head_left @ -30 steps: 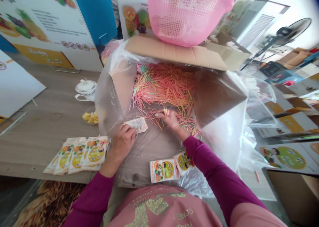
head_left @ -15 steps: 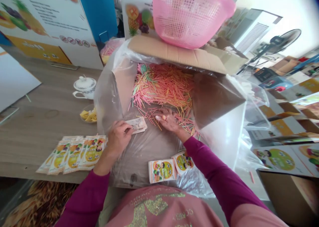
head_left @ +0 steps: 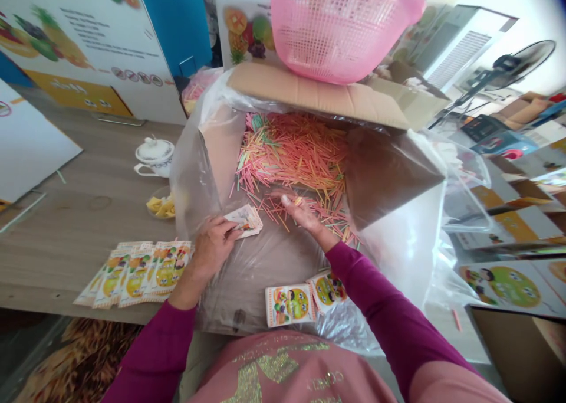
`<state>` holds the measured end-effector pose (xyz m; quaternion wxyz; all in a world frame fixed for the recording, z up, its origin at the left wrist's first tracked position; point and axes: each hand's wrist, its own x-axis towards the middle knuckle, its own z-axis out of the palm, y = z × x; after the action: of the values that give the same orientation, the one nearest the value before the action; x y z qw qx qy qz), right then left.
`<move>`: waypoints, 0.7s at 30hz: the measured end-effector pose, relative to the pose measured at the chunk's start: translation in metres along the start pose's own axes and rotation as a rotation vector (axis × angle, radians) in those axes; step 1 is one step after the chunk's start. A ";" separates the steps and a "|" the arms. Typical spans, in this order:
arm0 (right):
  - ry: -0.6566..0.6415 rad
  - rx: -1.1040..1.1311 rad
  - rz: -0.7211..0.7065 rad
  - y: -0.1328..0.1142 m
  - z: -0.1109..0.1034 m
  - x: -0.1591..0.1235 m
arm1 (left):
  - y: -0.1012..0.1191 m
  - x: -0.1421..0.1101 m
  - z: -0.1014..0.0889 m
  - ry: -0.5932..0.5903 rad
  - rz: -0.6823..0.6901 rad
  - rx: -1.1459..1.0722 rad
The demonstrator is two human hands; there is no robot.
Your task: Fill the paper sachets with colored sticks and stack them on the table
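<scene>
A plastic-lined cardboard box (head_left: pixel 389 179) stands just right of the desk (head_left: pixel 88 155), with loose sticks (head_left: pixel 292 155) inside and a plastic basket (head_left: pixel 340 31) on its far flap (head_left: pixel 309 90). On the desk, a row of packets (head_left: pixel 132 276) lies in front of a lidded bowl (head_left: pixel 154 157) and a small dish (head_left: pixel 160 209). More packets (head_left: pixel 289 304) lie on the plastic before the sticks.
</scene>
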<state>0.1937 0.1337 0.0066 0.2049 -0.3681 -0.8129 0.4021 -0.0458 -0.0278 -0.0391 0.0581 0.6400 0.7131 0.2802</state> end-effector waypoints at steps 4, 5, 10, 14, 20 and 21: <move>0.134 0.184 -0.035 0.002 -0.015 0.001 | -0.002 0.001 -0.006 0.013 0.001 -0.033; 0.144 0.231 -0.044 0.004 -0.017 0.001 | -0.001 0.002 -0.008 0.049 -0.007 -0.048; 0.118 0.489 -0.025 0.005 -0.011 0.001 | 0.022 0.006 -0.020 0.213 -0.008 -0.303; 0.045 0.702 -0.120 -0.018 -0.001 -0.004 | 0.053 0.011 -0.017 0.150 -0.018 -0.637; -0.065 0.650 -0.275 -0.044 -0.004 -0.016 | 0.074 0.013 -0.009 0.044 -0.103 -0.854; -0.073 0.624 -0.268 -0.044 -0.005 -0.018 | 0.075 0.013 -0.008 0.042 -0.118 -0.879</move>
<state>0.1894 0.1043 0.0444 0.3294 -0.1627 -0.6986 0.6140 0.0146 -0.0168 0.0069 0.3261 0.5070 0.5627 0.5656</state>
